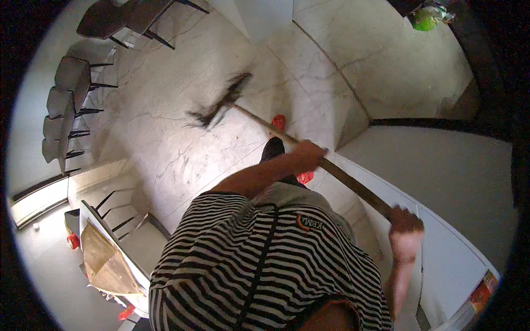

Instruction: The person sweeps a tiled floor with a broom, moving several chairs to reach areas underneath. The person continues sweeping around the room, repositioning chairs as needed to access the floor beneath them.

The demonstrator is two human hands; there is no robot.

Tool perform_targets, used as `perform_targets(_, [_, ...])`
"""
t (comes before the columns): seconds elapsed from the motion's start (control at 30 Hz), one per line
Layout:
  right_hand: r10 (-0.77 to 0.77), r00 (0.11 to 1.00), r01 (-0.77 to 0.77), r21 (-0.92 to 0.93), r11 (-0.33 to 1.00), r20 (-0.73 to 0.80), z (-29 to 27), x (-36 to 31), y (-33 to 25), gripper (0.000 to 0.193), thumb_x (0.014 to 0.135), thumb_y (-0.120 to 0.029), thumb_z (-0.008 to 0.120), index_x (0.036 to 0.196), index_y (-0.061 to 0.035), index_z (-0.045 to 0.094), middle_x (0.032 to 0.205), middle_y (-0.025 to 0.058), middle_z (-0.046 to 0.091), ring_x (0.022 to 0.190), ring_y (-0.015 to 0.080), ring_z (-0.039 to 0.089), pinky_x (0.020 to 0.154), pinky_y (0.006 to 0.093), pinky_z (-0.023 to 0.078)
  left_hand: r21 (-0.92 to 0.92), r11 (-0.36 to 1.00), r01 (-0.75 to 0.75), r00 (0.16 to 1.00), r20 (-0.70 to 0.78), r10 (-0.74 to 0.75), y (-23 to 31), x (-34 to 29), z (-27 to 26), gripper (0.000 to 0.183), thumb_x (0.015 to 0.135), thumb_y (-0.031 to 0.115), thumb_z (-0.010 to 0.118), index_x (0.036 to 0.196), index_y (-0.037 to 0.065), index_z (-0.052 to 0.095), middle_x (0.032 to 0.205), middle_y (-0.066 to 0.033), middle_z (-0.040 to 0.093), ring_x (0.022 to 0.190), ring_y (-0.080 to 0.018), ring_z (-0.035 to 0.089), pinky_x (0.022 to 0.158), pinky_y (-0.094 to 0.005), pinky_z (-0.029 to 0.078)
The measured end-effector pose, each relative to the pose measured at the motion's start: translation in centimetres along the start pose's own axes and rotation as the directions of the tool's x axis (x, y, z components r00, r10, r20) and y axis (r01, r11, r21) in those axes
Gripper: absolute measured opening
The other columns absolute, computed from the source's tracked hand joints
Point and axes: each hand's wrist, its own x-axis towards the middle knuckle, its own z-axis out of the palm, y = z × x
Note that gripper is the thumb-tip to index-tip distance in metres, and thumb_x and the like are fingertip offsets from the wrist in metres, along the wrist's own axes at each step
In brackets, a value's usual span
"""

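Note:
My left hand [309,156] is wrapped round the middle of a long wooden broom handle [353,185]. Farther back on the same handle, my right hand [406,222] grips near its end, to the right of my body. The broom head [222,103] has dark bristles, smeared by motion, and sits ahead and to the left over the pale marble-patterned floor [182,149]. Close to the handle a red item [279,122] shows beyond my dark trouser leg [273,148], and another red patch [305,177] shows under my left forearm; both look like footwear.
Dark chairs [72,74] line the left side. A table with brown cardboard [107,259] stands at lower left, a chair beside it. A white cabinet [447,248] runs along my right. A white block-like corner [256,19] juts in ahead; a green item [425,21] lies far right.

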Motion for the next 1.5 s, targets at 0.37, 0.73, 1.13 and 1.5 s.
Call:
perform_targets(0.37, [0.484, 0.787, -0.456, -0.167, 0.874, 0.383, -6.2, -12.0, -5.8, 0.017, 0.082, -0.006, 0.058, 0.098, -0.0078, 0.061, 0.075, 0.0066, 0.062, 0.059, 0.0230, 0.059, 0.050, 0.0343, 0.046, -0.269, 0.699, -0.662, 0.734, -0.044, 0.678, 13.3, 7.2, 9.5, 0.022, 0.076, 0.028, 0.062, 0.083, 0.009, 0.053, 0.072, -0.0127, 0.060, 0.071, -0.0364, 0.059, 0.062, -0.0480, 0.044])
perform_targets(0.73, [0.394, 0.905, -0.279, -0.473, 0.836, 0.162, -4.3, 0.8, 0.2, 0.012, 0.088, -0.011, 0.054, 0.091, -0.0087, 0.065, 0.070, 0.0055, 0.062, 0.061, 0.0204, 0.061, 0.051, 0.0340, 0.048, -0.295, 0.819, -0.491, 0.868, -0.246, 0.432, 5.5, 13.3, 0.1, 0.024, 0.074, 0.022, 0.064, 0.095, 0.012, 0.058, 0.076, -0.0131, 0.062, 0.077, -0.0332, 0.062, 0.070, -0.0451, 0.047])
perform_targets(1.13, [-0.221, 0.968, 0.252, -0.470, 0.846, 0.120, -5.5, 34.0, -1.5, 0.023, 0.078, -0.003, 0.061, 0.101, -0.0059, 0.060, 0.077, 0.0084, 0.061, 0.068, 0.0214, 0.062, 0.056, 0.0323, 0.050, -0.341, 0.940, -0.030, 0.763, -0.614, -0.199, -19.5, 9.3, -16.8, 0.021, 0.068, 0.019, 0.067, 0.082, 0.009, 0.056, 0.070, -0.0156, 0.060, 0.074, -0.0394, 0.059, 0.067, -0.0491, 0.045])
perform_targets(1.5, [-0.412, 0.865, 0.492, 0.317, 0.811, -0.288, 6.4, 38.7, -28.6, 0.004, 0.083, -0.014, 0.052, 0.082, -0.0121, 0.049, 0.065, 0.0012, 0.049, 0.052, 0.0164, 0.057, 0.044, 0.0329, 0.047, -0.045, 0.864, 0.502, 0.788, -0.388, -0.478, -43.2, -13.7, -8.6, 0.015, 0.074, 0.020, 0.062, 0.077, 0.007, 0.056, 0.077, -0.0182, 0.061, 0.078, -0.0393, 0.059, 0.070, -0.0497, 0.046])
